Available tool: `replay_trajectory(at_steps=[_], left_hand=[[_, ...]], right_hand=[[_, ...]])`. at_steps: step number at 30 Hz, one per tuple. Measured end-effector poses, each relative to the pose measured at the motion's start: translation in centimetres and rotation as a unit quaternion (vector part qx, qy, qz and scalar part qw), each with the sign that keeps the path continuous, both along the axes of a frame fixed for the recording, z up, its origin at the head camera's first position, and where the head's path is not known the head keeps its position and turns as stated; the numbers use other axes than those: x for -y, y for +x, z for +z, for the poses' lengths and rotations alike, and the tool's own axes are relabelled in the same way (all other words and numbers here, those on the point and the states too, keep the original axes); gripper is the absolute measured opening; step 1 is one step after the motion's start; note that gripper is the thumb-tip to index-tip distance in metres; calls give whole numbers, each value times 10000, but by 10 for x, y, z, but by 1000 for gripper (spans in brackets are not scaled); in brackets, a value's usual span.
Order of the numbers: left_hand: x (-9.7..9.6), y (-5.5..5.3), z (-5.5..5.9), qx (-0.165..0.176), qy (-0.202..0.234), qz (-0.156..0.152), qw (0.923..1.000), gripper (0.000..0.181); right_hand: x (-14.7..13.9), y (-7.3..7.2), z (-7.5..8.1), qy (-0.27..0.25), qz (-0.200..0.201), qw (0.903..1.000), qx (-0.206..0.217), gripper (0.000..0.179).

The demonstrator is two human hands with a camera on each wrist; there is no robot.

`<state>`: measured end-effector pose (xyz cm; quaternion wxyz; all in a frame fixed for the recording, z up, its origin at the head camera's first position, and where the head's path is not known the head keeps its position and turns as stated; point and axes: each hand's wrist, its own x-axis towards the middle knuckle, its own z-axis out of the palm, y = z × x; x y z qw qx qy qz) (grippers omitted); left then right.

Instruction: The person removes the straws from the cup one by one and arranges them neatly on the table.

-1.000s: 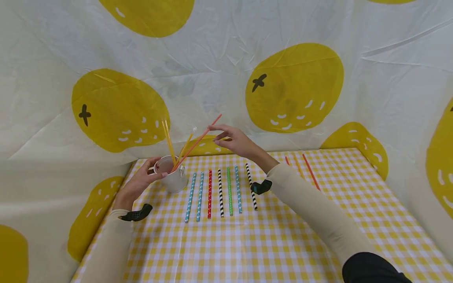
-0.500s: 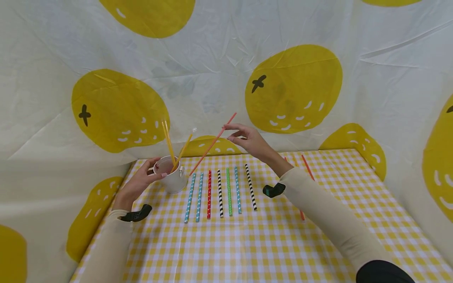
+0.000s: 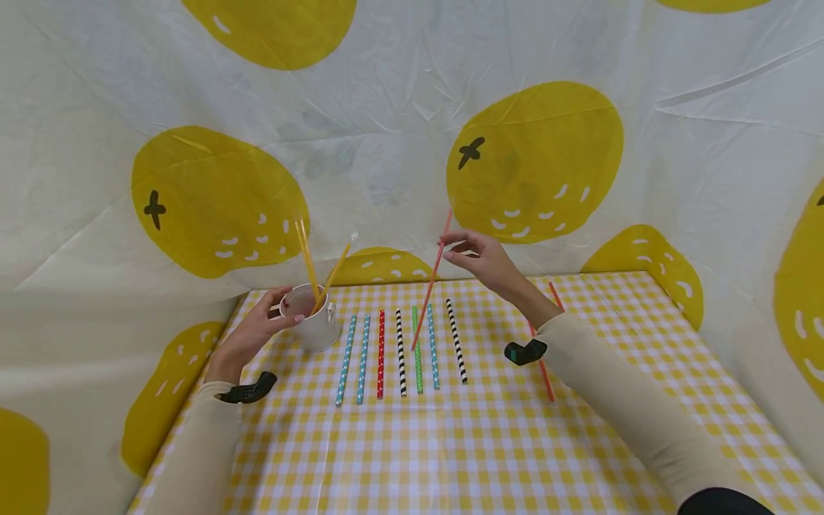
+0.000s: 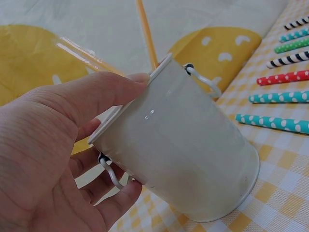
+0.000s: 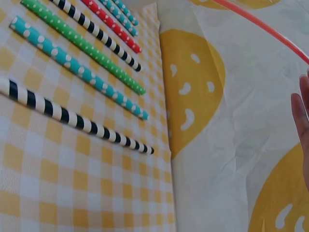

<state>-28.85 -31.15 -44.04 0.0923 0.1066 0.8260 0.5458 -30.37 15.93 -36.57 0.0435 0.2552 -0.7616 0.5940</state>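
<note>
1. Pinching a thin red straw (image 3: 433, 280) near its top, the right hand (image 3: 484, 259) holds it aloft at frame centre, slanting down over the row of patterned straws (image 3: 400, 350).
2. The left hand (image 3: 257, 329), centre-left, grips the tilted white cup (image 3: 314, 323) by its rim.
3. Yellow straws (image 3: 309, 263) stand in the cup.

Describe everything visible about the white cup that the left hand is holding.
The white cup looks like glossy enamelled metal, with a rolled rim and a thin wire loop handle on each side. It stands tilted on the yellow checked tablecloth, left of the row of patterned straws. The left hand grips it, thumb on the rim and fingers round the wall. Yellow straws lean out of it.
</note>
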Motion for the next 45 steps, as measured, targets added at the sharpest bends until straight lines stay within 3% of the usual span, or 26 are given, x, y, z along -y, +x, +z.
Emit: replay_trajectory(at_steps=[4,13,23,31,38,45], left_hand=[[0,-1,-1,27,-61,17,10000,84],[1,1,-1,24,-64,-19,10000,83],[0,1,-1,43,-29,-14,10000,83],[1,1,0,-18,-74,-49,10000,84],[-1,4,3,52,-130,3,9999,84],[0,1,0,116,-63,5,9999,84]], right_hand=[[-11,2,-5,7,-103,9999,57,32],[-38,-9,-31,-110,-162,9995,247,32],[-60,-5,-42,-1,-10,9996,286,32],[-81,2,-44,0,263,9992,312,44],[-101,7,-41,235,-29,9980,589,46],[-124,11,-39,510,-455,9960,580,46]])
